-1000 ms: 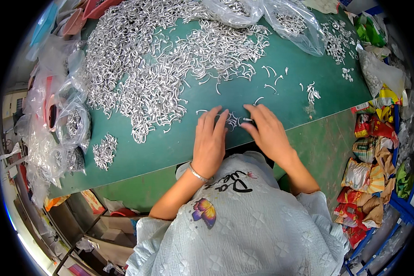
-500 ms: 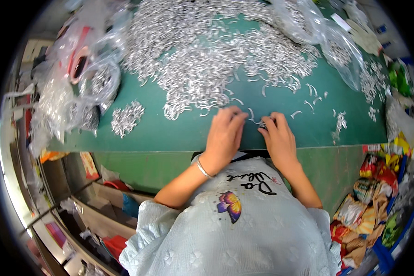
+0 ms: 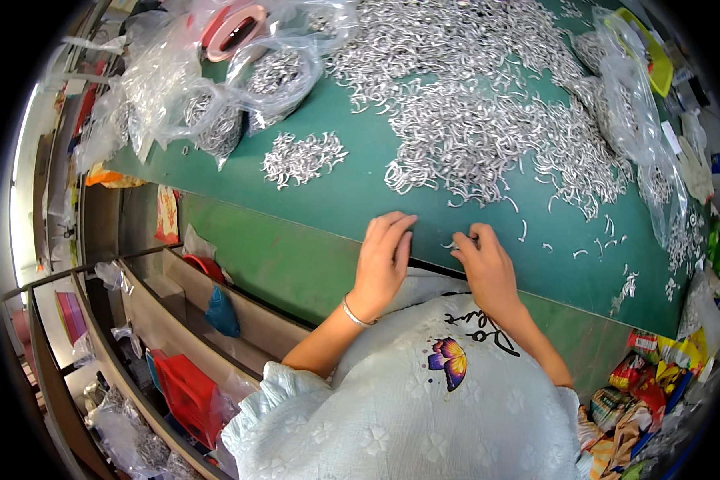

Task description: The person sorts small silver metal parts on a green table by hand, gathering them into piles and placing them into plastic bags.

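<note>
Nearest, the person's pale floral blouse (image 3: 392,408) with a butterfly print fills the lower centre, both forearms rising from it to the near edge of the green table (image 3: 344,188). Left hand (image 3: 382,258) lies palm down at that edge, fingers (image 3: 394,228) straight and pressed together, flat on the green surface; a thin bracelet (image 3: 355,314) sits at the wrist. Right hand (image 3: 486,268) rests just beside it, apart from it, fingers curled inward with the tips gathered over 1 small silver metal hook (image 3: 451,244) lying on the table at the fingertips; whether it is actually pinched cannot be told. A few stray hooks (image 3: 548,240) lie scattered just beyond the right hand. Farther out, near the middle left of the table, sits a small separate heap of hooks (image 3: 304,156). Beyond that, the large loose pile of hooks (image 3: 472,120) spreads across the centre and far side. At the far left, clear plastic bags (image 3: 216,112) hold more hooks, with a pink tape roll (image 3: 234,28) behind them. More clear bags (image 3: 632,112) lie along the far right edge. Left of the table, lower down, shelves (image 3: 184,320) hold a red container (image 3: 186,392).
</note>
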Tool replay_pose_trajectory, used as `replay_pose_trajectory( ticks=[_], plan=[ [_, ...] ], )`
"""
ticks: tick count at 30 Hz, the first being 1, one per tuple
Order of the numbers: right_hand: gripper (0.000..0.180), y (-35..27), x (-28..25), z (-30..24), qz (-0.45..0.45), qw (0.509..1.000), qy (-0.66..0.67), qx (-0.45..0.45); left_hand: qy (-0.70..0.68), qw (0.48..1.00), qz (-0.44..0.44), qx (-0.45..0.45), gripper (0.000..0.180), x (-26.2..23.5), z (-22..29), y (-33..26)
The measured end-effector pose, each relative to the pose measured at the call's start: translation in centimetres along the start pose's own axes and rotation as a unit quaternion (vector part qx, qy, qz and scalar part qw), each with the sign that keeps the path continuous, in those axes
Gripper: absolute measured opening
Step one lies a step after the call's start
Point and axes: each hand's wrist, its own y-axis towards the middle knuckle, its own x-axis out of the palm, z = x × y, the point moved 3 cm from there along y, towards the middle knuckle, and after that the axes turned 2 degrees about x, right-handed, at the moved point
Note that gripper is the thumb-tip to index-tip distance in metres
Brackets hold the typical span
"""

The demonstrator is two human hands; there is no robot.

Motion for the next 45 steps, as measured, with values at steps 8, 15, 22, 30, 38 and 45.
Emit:
replay_pose_trajectory(
  ticks=[8, 15, 22, 30, 38, 45],
  plan=[
    [0.024, 7.6, 7.7, -6.0, -0.022, 0.984, -0.058, -0.169, 0.078, 0.980, 0.168, -0.072, 0.035, -5.1, -5.1, -1.8],
    [0.025, 13.9, 10.7, -8.1, 0.000, 0.982, -0.123, -0.144, 0.125, 0.966, 0.221, -0.039, 0.049, -9.1, -9.6, 1.4],
    [0.060, 16.1, 9.2, -7.9, -0.006, 0.993, 0.062, -0.105, 0.101, 0.982, 0.123, -0.103, 0.047, -12.8, -16.9, 6.6],
    [0.079, 17.3, 14.2, -8.4, -0.020, 0.990, 0.120, -0.075, 0.055, 0.991, 0.104, -0.059, 0.037, -10.7, -16.6, 7.6],
    [0.039, 19.5, 15.7, -9.6, 0.080, 0.920, 0.381, 0.042, -0.112, 0.961, 0.201, -0.152, 0.034, -7.8, -15.1, 7.8],
    [0.035, 19.8, 16.5, -9.4, 0.083, 0.836, 0.529, 0.116, -0.121, 0.942, 0.295, -0.104, 0.035, -6.3, -13.6, 8.6]
  ],
)
